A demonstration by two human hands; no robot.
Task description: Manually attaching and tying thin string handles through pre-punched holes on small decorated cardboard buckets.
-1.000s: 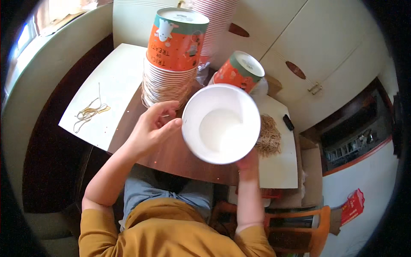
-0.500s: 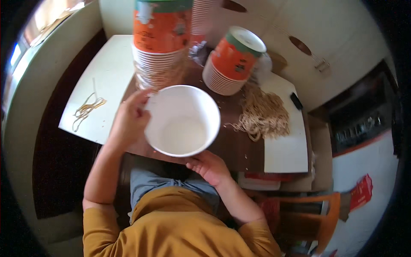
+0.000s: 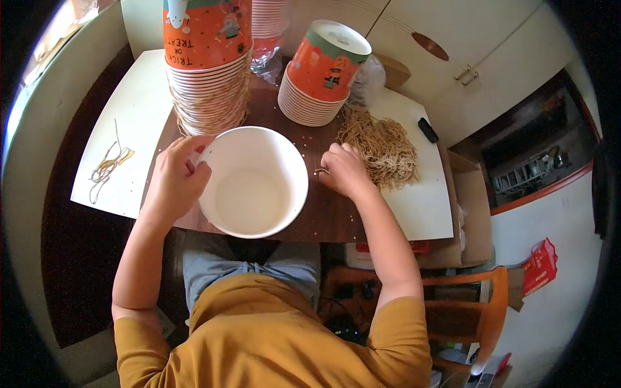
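Note:
A white paper bucket (image 3: 253, 200) sits in front of me with its wide mouth toward me, and I look down into its bare inside. My left hand (image 3: 176, 169) grips its rim on the left, finger and thumb closed. To the right of the bucket, my right hand (image 3: 344, 169) is at the near left edge of a heap of tan cords (image 3: 388, 145). Its fingers are pinched together, and a short bit of cord (image 3: 321, 172) pokes out from them. Most of what those fingers hold is hidden.
Behind the bucket rises a tall stack of orange printed buckets (image 3: 210, 39) with cords around their rims. A shorter upturned stack (image 3: 328, 74) leans beside it. Loose cords (image 3: 111, 165) lie on the table's white left part, a black object (image 3: 427, 130) at right. An orange chair (image 3: 495, 317) stands lower right.
My right hand has left the bucket's underside and moved to the cord heap, its fingers closing there. My left hand stays on the rim. The view has shifted slightly.

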